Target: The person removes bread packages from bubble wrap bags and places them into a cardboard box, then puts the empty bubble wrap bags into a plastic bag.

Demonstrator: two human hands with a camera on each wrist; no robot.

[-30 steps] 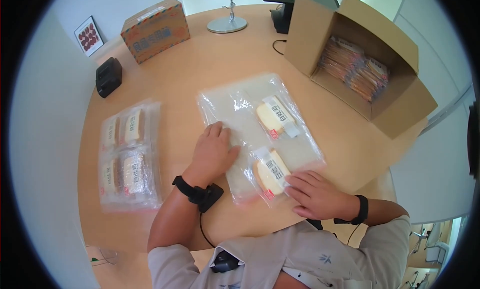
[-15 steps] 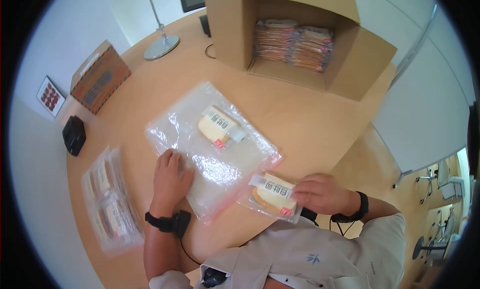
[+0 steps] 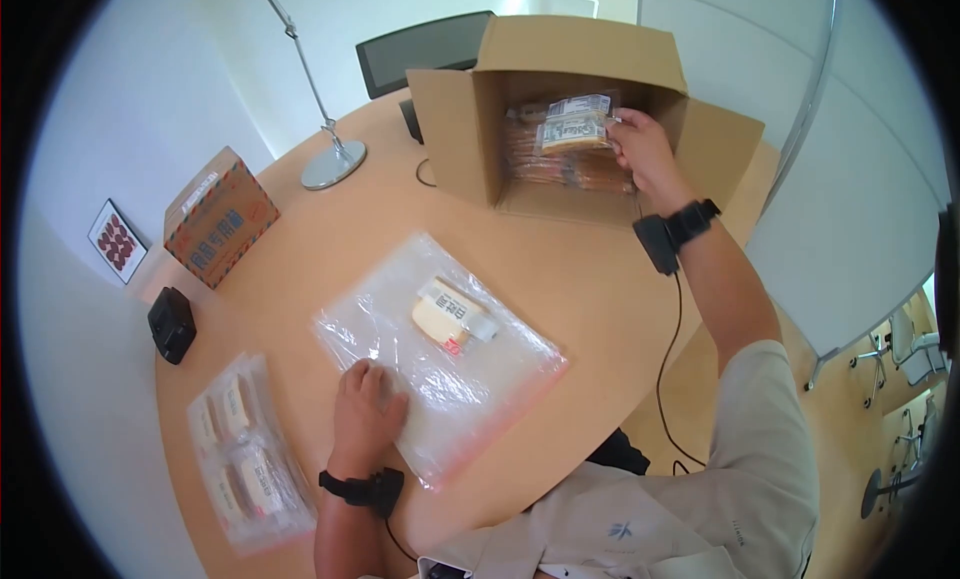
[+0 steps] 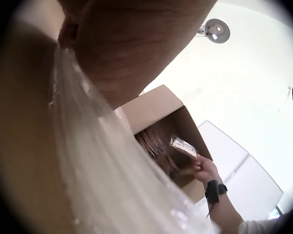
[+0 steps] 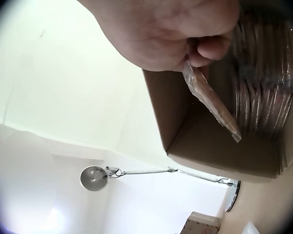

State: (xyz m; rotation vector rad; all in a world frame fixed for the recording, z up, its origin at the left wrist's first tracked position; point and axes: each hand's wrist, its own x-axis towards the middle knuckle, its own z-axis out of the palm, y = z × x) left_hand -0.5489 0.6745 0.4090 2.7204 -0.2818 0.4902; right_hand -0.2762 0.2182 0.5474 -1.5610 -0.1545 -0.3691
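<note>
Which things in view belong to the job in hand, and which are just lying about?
Job, apparently: right hand; gripped bread packet; open carton; left hand; clear bag it touches; second packet on that bag; bagged packets.

Lying about: lamp; monitor; striped-edge box; black device; framed picture.

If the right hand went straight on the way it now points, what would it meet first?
Probably the stacked packets inside the open cardboard box, the held packet in the right hand touching first; exact depth is unclear.

Bread packet [image 3: 441, 321] on plastic bag [image 3: 480, 394], bagged slices [image 3: 258, 474] to the left, carton [image 3: 580, 54] behind, lamp [image 3: 333, 166] left of carton
</note>
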